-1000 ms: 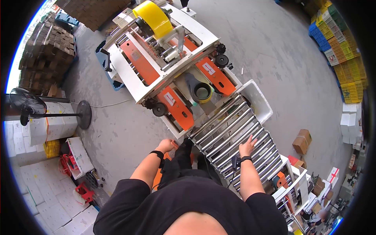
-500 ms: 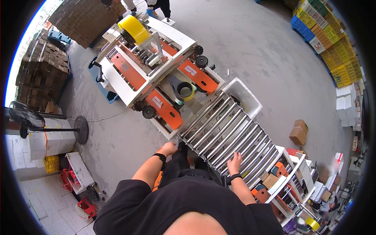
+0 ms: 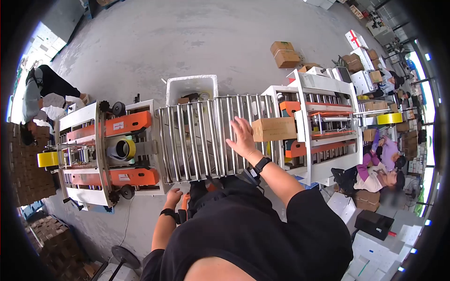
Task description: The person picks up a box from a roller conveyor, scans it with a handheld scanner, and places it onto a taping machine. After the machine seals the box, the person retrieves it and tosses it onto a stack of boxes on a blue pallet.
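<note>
My right hand (image 3: 243,139) is spread over the metal roller conveyor (image 3: 201,140), palm bare and fingers apart. Just to its right, a small brown cardboard box (image 3: 274,129) sits at the conveyor's right end, partly out of the taping machine (image 3: 328,126). Low at my left side, my left hand (image 3: 173,196) has its fingers curled in, with nothing showing in them. An orange bar (image 3: 185,204) stands close beside that hand, near the conveyor's front edge.
A second taping machine (image 3: 105,150) with a roll of tape (image 3: 125,150) joins the conveyor's left end. Behind the rollers stands a white foam box (image 3: 192,86). People are at far left and at right, one in purple (image 3: 386,152). Strapped cartons (image 3: 284,55) lie on the floor.
My view has swung to the right, bringing the right-hand machine and the cardboard box into plain sight. My right hand has reached farther out over the rollers and spread its fingers.
</note>
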Motion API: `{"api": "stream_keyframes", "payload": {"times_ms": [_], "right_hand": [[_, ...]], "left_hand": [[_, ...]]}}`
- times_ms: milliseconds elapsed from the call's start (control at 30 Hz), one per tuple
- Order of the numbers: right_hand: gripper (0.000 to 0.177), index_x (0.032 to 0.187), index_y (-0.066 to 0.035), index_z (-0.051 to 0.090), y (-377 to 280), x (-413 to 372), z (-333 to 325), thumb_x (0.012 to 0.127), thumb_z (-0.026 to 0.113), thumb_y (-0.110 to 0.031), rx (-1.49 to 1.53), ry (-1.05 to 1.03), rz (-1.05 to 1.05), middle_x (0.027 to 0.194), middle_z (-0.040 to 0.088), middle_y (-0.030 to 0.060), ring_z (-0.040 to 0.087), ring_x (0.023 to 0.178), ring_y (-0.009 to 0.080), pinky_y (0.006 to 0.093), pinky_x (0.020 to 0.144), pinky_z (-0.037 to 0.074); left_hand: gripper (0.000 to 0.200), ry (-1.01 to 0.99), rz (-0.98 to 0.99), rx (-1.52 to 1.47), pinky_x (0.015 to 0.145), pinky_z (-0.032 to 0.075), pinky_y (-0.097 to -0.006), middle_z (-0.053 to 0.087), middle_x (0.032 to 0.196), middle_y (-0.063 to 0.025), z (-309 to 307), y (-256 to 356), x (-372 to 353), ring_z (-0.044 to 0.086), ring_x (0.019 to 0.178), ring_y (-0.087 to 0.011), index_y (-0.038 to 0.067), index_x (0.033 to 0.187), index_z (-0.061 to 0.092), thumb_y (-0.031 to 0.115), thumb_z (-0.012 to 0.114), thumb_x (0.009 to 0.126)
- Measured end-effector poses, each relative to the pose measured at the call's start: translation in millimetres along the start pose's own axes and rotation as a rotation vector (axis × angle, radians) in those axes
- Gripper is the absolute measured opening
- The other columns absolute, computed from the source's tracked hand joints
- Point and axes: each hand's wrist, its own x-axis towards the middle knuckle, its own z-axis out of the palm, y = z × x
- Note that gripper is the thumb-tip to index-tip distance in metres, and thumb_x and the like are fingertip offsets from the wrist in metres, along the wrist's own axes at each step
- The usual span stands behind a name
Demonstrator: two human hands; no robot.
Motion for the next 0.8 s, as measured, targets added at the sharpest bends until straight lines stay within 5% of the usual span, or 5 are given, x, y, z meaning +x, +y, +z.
{"api": "stream_keyframes", "payload": {"times_ms": [100, 200, 467, 667, 800], "right_hand": [[0.102, 0.136, -0.013, 0.025, 61, -16, -33, 0.052, 0.081, -0.027, -0.196, -0.201, 0.196, 0.140, 0.019, 0.0172, 0.017, 0.129, 0.0370, 0.0506, 0.104, 0.015], [0.123, 0.140, -0.016, 0.007, 111, -19, -54, 0.045, 0.084, -0.030, -0.494, -0.532, 0.238, 0.144, 0.007, 0.0155, 0.006, 0.133, 0.0354, 0.0538, 0.106, 0.008], [0.109, 0.136, -0.012, 0.022, 69, 41, -24, 0.043, 0.077, -0.024, -0.432, -0.499, 0.030, 0.125, 0.034, 0.0131, 0.029, 0.121, 0.0301, 0.0517, 0.103, 0.016], [0.104, 0.133, -0.012, 0.030, -86, 78, 54, 0.041, 0.076, -0.020, -0.392, -1.127, -0.427, 0.122, 0.041, 0.0114, 0.033, 0.119, 0.0312, 0.0571, 0.103, 0.016], [0.076, 0.125, -0.018, 0.043, -122, 73, 144, 0.055, 0.071, -0.012, -0.353, -0.795, -0.445, 0.124, 0.040, 0.0102, 0.029, 0.122, 0.0333, 0.0550, 0.102, 0.020]], "left_hand": [[0.046, -0.022, -0.080, -0.019, 0.089, 0.043, -0.0342, 0.060, 0.106, -0.0163, -13, 20, -23, 0.056, 0.102, -0.0284, 0.007, 0.108, 0.061, 0.026, 0.061, 0.067], [0.046, 0.005, -0.050, 0.010, 0.088, 0.043, -0.0345, 0.061, 0.104, -0.0163, -15, 29, -23, 0.057, 0.100, -0.0285, 0.007, 0.109, 0.061, 0.026, 0.061, 0.067], [0.044, 0.088, 0.089, 0.063, 0.082, 0.046, -0.0366, 0.063, 0.093, -0.0160, -17, 104, -49, 0.059, 0.091, -0.0301, 0.006, 0.107, 0.060, 0.024, 0.056, 0.067], [0.047, 0.106, 0.049, -0.045, 0.086, 0.044, -0.0380, 0.060, 0.100, -0.0183, -22, 103, -64, 0.056, 0.097, -0.0335, 0.003, 0.110, 0.054, 0.022, 0.057, 0.067], [0.056, 0.364, 0.063, -0.018, 0.090, 0.041, -0.0408, 0.046, 0.119, -0.0195, -42, 125, -94, 0.049, 0.106, -0.0364, 0.003, 0.122, 0.041, 0.015, 0.057, 0.070]]}}
